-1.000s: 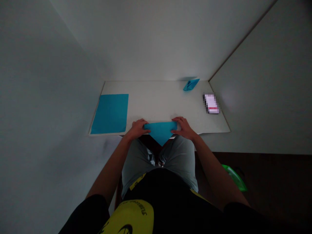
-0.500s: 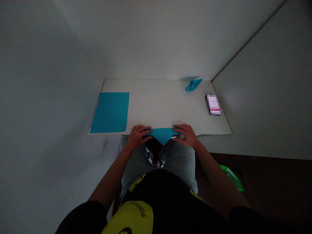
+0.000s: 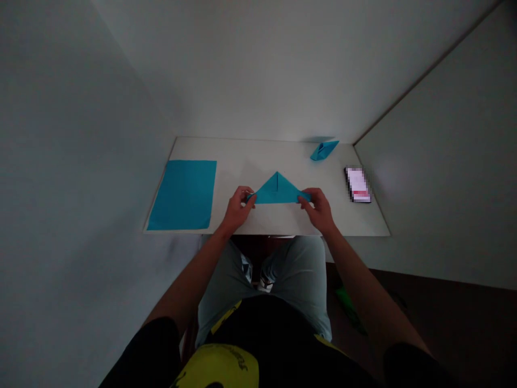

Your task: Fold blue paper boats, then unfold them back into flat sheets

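Note:
A blue paper folded into a triangle (image 3: 277,189) is held over the middle of the white table (image 3: 262,159), point away from me. My left hand (image 3: 239,207) pinches its left corner and my right hand (image 3: 320,207) pinches its right corner. A vertical seam runs down from the triangle's tip. Both hands are closed on the paper.
A flat blue sheet (image 3: 183,194) lies at the table's left. A small folded blue paper boat (image 3: 323,150) sits at the far right, near a phone (image 3: 357,185) with a lit screen. White walls close in on three sides. My knees are under the table's near edge.
The folded triangle pointed toward me at the table's near edge. It has been turned over and carried forward, and now points away, with both hands holding its corners.

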A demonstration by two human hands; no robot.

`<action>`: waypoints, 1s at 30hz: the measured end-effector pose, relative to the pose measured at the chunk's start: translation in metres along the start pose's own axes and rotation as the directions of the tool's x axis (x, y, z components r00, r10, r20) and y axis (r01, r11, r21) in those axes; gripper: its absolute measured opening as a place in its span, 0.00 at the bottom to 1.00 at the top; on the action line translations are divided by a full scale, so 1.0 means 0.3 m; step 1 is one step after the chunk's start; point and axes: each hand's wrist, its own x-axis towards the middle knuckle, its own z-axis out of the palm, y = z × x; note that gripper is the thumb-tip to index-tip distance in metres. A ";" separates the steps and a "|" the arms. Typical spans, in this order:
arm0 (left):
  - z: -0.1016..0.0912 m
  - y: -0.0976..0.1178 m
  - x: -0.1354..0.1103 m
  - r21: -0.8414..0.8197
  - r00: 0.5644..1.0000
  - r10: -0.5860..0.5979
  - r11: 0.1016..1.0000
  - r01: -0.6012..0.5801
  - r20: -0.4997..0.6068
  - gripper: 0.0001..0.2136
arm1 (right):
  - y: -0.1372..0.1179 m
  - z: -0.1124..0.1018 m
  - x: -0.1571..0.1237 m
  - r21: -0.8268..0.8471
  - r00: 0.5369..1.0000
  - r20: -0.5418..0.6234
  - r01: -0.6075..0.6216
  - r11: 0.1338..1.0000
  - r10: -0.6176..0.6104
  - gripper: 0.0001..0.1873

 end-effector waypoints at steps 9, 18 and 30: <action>0.095 -0.076 0.412 -0.221 0.993 -0.014 0.975 -0.012 -0.114 0.18 | 0.132 0.087 0.448 0.126 0.987 -0.161 0.029 0.992 -0.009 0.25; 0.130 -0.161 0.558 -0.081 0.991 0.011 0.996 -0.021 -0.132 0.20 | 0.270 0.111 0.580 0.111 0.992 -0.119 0.066 0.992 -0.053 0.27; 0.117 -0.166 0.632 -0.144 0.989 0.095 0.983 -0.110 -0.109 0.19 | 0.303 0.073 0.631 0.209 0.995 -0.060 -0.069 0.976 0.083 0.28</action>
